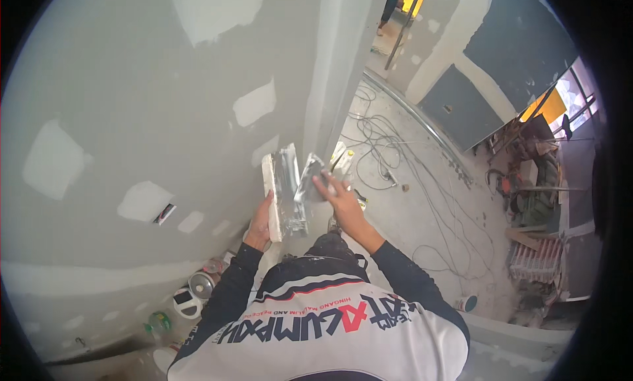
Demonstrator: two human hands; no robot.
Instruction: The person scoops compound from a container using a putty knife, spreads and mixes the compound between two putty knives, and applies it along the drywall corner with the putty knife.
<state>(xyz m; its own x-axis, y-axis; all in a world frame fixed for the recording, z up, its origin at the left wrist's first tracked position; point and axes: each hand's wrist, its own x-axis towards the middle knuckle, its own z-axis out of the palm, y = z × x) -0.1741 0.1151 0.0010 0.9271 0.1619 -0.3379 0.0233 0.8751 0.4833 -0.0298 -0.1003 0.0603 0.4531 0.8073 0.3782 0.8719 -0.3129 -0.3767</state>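
Observation:
My left hand [260, 224] is closed around the outer side of a long metal mud pan [287, 191], whose edges are smeared with white compound. My right hand [344, 201] grips a putty knife [308, 172] with a wide blade coated in white. The blade sits close beside the pan's right edge; blur hides whether they touch. The knife's handle is mostly covered by my fingers. Just ahead of both hands stands a grey plasterboard wall [198, 97] with white filled patches and a white-coated corner.
Loose cables [386, 143] coil and trail over the dusty floor on the right. A cluttered pile of materials [537, 196] lies at the far right. Near my left elbow are a round metal-topped container [201, 285] and a green-tinted bottle [158, 323]. A white bucket [468, 303] stands at right.

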